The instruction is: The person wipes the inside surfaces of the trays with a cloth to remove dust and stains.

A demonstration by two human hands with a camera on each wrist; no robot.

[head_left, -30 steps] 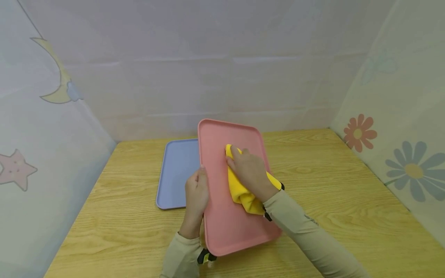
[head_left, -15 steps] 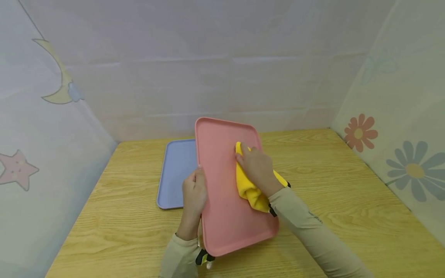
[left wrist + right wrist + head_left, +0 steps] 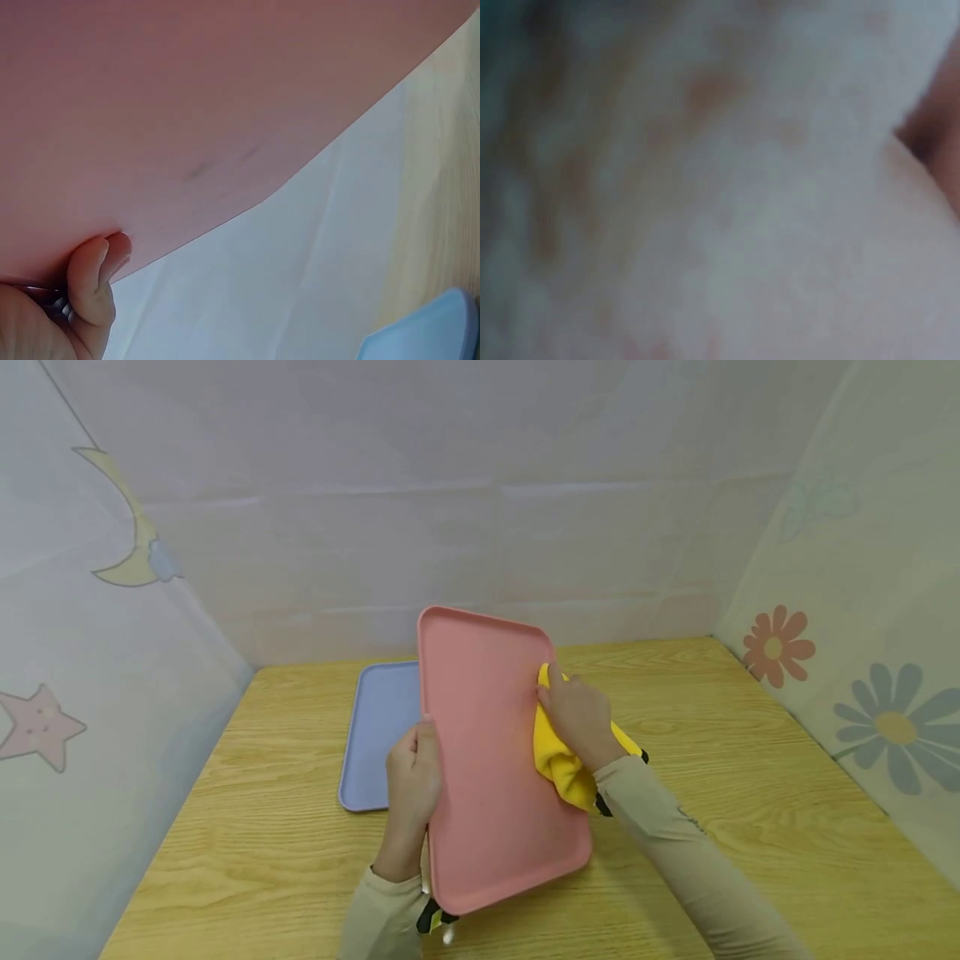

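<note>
left hand [image 3: 414, 774] around edge of pink tray [image 3: 491, 768], yellow cloth [image 3: 553, 758] under right hand [image 3: 581, 714]

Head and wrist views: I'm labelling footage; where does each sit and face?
Head: head-worn, facing forward-down at pink rectangular tray, yellow cloth, left hand, right hand.
Left wrist: wrist-worn, facing tray's underside; fingers show.
Right wrist: wrist-worn, facing blurred pale surface; hand unidentifiable.
Head, left wrist share pink tray, blue rectangular tray.

Sheet-walled tabletop booth, wider room type unclear: yellow wood-grain table [image 3: 262, 827] across bottom, creased pale sheet [image 3: 480, 543] upper centre, pink cartoon star [image 3: 43, 727] left, blue-grey printed flower [image 3: 896, 727] right.
</note>
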